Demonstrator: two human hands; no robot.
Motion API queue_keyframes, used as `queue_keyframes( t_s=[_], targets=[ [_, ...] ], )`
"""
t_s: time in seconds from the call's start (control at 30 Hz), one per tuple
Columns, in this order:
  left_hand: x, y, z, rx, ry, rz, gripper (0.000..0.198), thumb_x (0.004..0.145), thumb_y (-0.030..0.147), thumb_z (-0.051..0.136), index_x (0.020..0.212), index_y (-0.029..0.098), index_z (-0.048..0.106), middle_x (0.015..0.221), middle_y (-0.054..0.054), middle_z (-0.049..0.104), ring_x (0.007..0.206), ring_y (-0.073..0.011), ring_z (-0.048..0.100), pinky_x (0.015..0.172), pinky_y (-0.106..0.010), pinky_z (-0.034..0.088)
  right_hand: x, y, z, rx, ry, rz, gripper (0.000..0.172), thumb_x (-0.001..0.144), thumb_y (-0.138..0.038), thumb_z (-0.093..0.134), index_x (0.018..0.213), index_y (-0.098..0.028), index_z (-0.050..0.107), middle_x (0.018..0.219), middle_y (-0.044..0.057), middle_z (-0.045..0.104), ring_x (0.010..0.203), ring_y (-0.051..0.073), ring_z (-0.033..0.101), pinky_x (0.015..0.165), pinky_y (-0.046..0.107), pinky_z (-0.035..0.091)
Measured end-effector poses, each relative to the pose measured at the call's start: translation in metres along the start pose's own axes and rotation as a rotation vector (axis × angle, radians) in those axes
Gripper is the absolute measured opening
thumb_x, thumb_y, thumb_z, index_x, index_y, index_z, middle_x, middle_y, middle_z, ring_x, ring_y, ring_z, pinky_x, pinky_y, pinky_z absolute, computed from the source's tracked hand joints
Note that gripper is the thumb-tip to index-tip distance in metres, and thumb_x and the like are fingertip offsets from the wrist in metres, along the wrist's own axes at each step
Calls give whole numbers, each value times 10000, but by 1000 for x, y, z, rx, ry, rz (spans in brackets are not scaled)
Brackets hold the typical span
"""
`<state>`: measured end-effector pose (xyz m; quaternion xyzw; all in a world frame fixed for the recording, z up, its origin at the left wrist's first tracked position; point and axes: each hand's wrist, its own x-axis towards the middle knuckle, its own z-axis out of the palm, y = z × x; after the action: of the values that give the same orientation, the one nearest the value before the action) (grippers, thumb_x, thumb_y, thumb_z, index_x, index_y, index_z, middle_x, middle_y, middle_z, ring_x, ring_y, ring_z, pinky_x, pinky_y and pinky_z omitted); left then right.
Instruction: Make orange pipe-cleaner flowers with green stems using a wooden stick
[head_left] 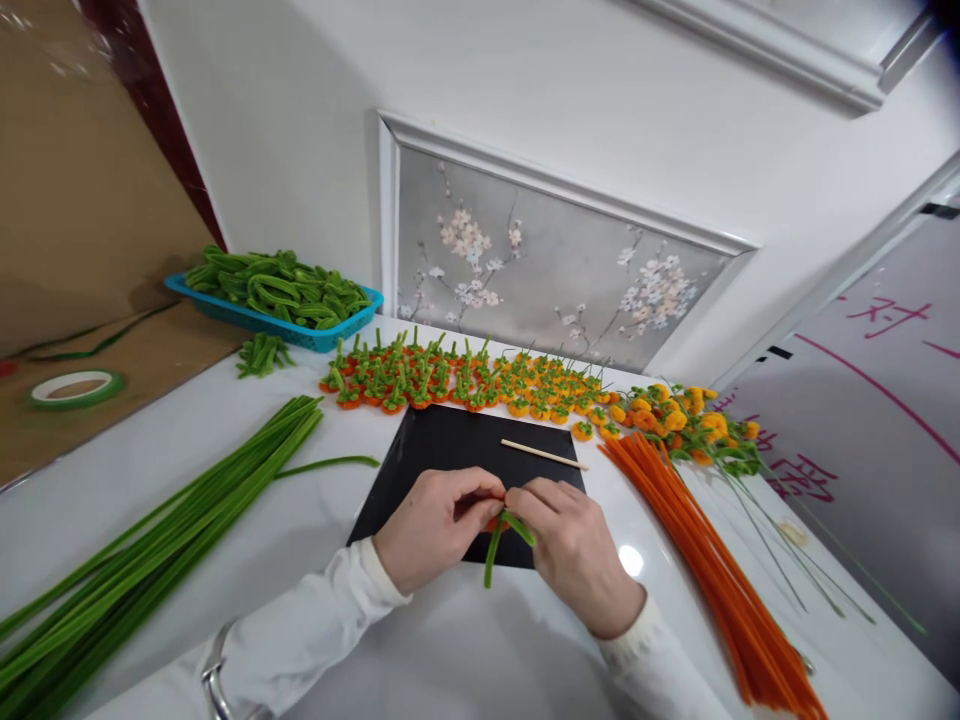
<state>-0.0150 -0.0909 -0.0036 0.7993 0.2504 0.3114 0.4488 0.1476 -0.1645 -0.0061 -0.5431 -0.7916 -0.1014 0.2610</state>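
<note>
Over the black mat (435, 440), my left hand (442, 525) and my right hand (566, 540) meet fingertip to fingertip. Both pinch a small orange piece with green fuzzy stems (493, 555), and its orange part is mostly hidden by the fingers. One green stem hangs down between the hands; another lies against the right fingers. A thin wooden stick (544, 455) lies on the mat just beyond my right hand. Rows of small orange pieces with green tops (420, 385) stand behind the mat.
Long green fuzzy stems (195, 510) lie at left, orange ones (712, 570) at right. A blue basket (300, 335) holds green loops. Yellow-orange flowers (675, 415) lie at the back right. Green tape (75, 390) rests on the brown surface. A framed floral panel (555, 270) is behind.
</note>
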Motion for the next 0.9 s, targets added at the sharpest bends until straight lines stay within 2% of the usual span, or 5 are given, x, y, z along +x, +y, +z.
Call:
queue_keyframes(
  t_s=[0.1,0.2,0.37,0.63,0.9],
  targets=[
    [1,1,0,-89,-41,-56,149,805,176,495,801,148,641,653,-9,600,609,-122,554,586,-217,473,0,1,-2,-165,1,-100,215,923,-148,391,920,-195,601,756,40,595,656,151,521,607,284,334],
    [3,5,-2,-186,-63,-105,128,803,195,514,798,136,627,671,-14,598,619,-121,561,599,-224,486,0,3,-5,-89,39,-118,193,930,-168,410,944,-197,600,816,50,628,688,153,545,619,290,356],
    [5,7,-3,-292,-39,-105,108,817,214,531,865,136,589,754,-37,640,636,-120,578,621,-238,500,1,9,-5,360,245,161,171,917,-167,433,970,-209,590,840,37,637,746,141,593,667,251,463],
    [5,9,-3,-332,-52,-121,137,815,255,556,884,140,585,754,-26,629,654,-123,591,628,-237,511,3,9,-6,520,173,158,172,870,-156,508,918,-221,659,897,47,624,818,152,598,738,264,507],
    [7,8,-3,-505,-107,-339,250,759,353,642,845,123,599,736,-12,608,672,-118,601,660,-257,533,2,9,0,538,169,121,207,886,-158,477,948,-215,667,920,56,621,816,143,596,724,250,506]
  ],
)
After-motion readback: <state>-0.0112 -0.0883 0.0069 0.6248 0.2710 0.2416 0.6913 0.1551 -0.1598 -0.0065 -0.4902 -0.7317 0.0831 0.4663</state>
